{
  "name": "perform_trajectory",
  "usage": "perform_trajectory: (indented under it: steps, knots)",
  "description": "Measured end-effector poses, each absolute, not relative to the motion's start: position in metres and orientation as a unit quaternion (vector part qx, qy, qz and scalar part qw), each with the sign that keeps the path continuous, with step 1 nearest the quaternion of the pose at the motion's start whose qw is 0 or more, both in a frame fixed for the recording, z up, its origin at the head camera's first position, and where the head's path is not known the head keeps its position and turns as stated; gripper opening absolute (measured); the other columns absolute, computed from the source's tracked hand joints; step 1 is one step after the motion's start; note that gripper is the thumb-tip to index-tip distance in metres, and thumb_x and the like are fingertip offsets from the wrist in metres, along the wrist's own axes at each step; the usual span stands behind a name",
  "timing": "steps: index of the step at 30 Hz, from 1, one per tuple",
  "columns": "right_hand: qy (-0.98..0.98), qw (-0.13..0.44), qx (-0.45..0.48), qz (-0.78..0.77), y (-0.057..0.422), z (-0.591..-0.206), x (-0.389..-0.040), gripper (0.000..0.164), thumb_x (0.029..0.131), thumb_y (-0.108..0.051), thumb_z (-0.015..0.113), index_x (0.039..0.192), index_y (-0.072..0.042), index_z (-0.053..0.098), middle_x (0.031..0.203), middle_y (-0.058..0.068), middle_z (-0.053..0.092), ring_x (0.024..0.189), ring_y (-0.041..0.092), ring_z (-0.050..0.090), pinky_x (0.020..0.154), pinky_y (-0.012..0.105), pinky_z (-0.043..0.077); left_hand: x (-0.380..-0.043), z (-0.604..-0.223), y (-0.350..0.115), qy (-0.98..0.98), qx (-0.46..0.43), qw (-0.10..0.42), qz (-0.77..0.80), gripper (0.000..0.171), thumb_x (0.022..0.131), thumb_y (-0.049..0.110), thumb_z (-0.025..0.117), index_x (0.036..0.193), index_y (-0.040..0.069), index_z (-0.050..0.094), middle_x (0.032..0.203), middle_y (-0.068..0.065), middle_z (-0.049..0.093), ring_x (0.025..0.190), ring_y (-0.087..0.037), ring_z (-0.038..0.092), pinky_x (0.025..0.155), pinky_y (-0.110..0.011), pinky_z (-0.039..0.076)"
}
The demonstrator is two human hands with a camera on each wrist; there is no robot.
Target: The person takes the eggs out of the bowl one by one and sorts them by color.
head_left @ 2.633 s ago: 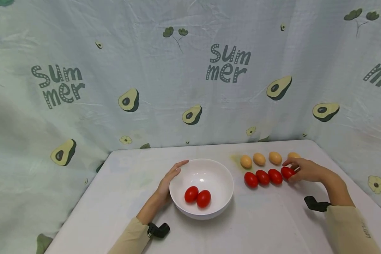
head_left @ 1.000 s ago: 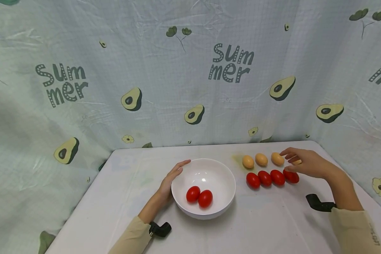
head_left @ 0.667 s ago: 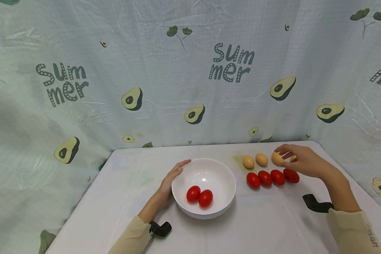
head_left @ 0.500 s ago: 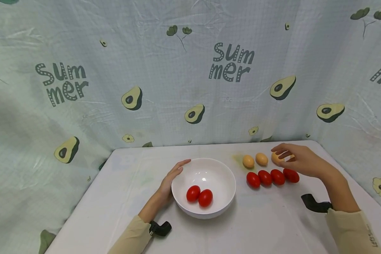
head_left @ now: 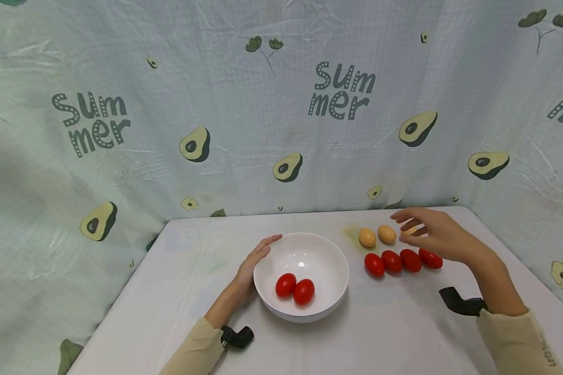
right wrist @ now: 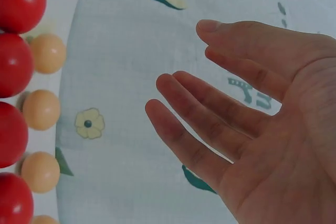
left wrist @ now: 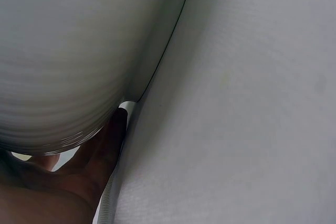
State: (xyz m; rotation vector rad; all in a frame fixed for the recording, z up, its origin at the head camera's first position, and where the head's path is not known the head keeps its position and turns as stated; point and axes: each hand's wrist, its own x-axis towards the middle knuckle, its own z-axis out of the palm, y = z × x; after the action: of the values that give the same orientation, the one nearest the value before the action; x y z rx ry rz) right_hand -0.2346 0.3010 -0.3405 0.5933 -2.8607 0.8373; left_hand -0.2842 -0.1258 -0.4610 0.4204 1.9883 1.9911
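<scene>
Right hand (head_left: 438, 237) above eggs (head_left: 387, 234)

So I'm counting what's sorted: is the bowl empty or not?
Not empty: the bowl holds two red eggs.

Beige long sleeves (head_left: 521, 338), black wrist mounts (head_left: 460, 303), bare hands (head_left: 443, 237)

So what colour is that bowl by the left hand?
The bowl is plain white, with two red tomatoes inside; the head view shows it best.
</scene>
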Motion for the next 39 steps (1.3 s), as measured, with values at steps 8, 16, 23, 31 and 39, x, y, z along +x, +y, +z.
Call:
perform_trajectory:
  steps: [8,16,23,31,39]
  knots:
    - [-0.93,0.075,0.232,0.276,0.285,-0.337,-0.229,0.041,0.092,-0.009,0.075,0.131,-0.008,0.063,0.127,0.014,0.069,0.108,0.031,0.07,0.082,0.029,0.063,-0.283,-0.46,-0.126,0.693,0.145,0.145,0.691,0.05,0.11,0.035,0.03,0.158,0.026,0.042,0.167,0.0,0.036,0.15,-0.028,0.041,0.122,-0.04,0.039]
    - [-0.93,0.087,0.238,0.266,0.272,-0.337,-0.227,0.038,0.094,-0.013,0.074,0.13,-0.011,0.065,0.124,0.007,0.071,0.106,0.027,0.071,0.085,0.038,0.064,-0.284,-0.461,-0.125,0.693,0.147,0.146,0.691,0.05,0.11,0.035,0.03,0.158,0.026,0.042,0.167,0.0,0.036,0.15,-0.028,0.041,0.121,-0.038,0.04]
    - [-0.919,0.083,0.269,0.277,0.259,-0.335,-0.224,0.039,0.093,-0.005,0.072,0.131,-0.011,0.065,0.126,0.009,0.07,0.105,0.024,0.07,0.084,0.035,0.063,-0.285,-0.46,-0.126,0.692,0.148,0.147,0.691,0.051,0.11,0.036,0.03,0.158,0.026,0.041,0.167,-0.001,0.035,0.149,-0.029,0.042,0.12,-0.038,0.042]
    - [-0.922,0.056,0.273,0.268,0.234,-0.339,-0.224,0.037,0.096,-0.013,0.071,0.132,-0.016,0.065,0.125,0.001,0.069,0.106,0.019,0.069,0.084,0.032,0.062,-0.285,-0.46,-0.127,0.689,0.148,0.148,0.694,0.051,0.11,0.036,0.03,0.158,0.026,0.041,0.167,0.0,0.035,0.149,-0.028,0.042,0.12,-0.036,0.042]
    - [-0.916,0.024,0.3,0.266,0.199,-0.35,-0.227,0.042,0.094,-0.014,0.075,0.135,-0.015,0.064,0.128,0.003,0.069,0.109,0.022,0.069,0.084,0.033,0.064,-0.285,-0.461,-0.129,0.694,0.146,0.147,0.69,0.05,0.11,0.037,0.03,0.158,0.027,0.041,0.167,0.0,0.035,0.15,-0.029,0.041,0.12,-0.038,0.042]
